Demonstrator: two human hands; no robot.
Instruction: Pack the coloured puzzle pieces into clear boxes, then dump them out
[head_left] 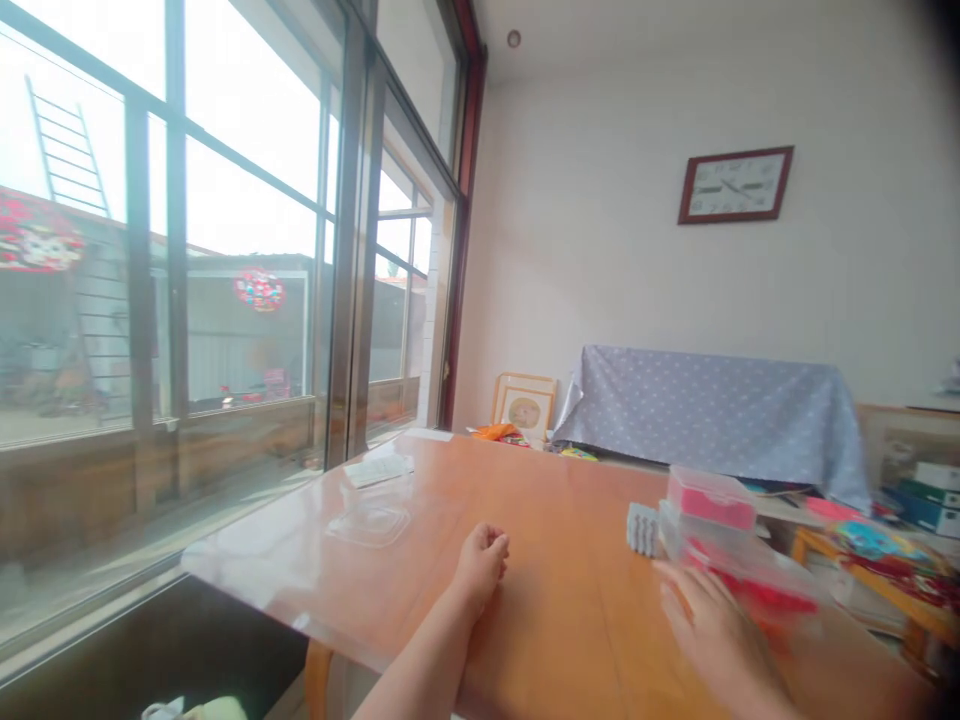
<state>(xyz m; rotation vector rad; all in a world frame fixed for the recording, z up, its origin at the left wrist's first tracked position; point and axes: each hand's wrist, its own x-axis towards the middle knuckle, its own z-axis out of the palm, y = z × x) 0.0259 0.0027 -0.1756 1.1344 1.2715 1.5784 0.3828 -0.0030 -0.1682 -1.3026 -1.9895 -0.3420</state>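
My left hand rests on the wooden table, its fingers curled into a loose fist. The inside of that fist is hidden, so whether it holds anything does not show. My right hand is slightly blurred, with fingers stretched out beside the stacked clear plastic boxes. The upper box has something pink-red inside. Below it, a wider clear box shows red contents; whether my fingers touch it I cannot tell. A small grey ridged block stands just left of the boxes.
On the left of the glossy table lies a clear plastic lid, with a pale flat sheet behind it. Large windows line the left side. Beyond the table are a cloth-covered piece and a wooden stool with colourful packets.
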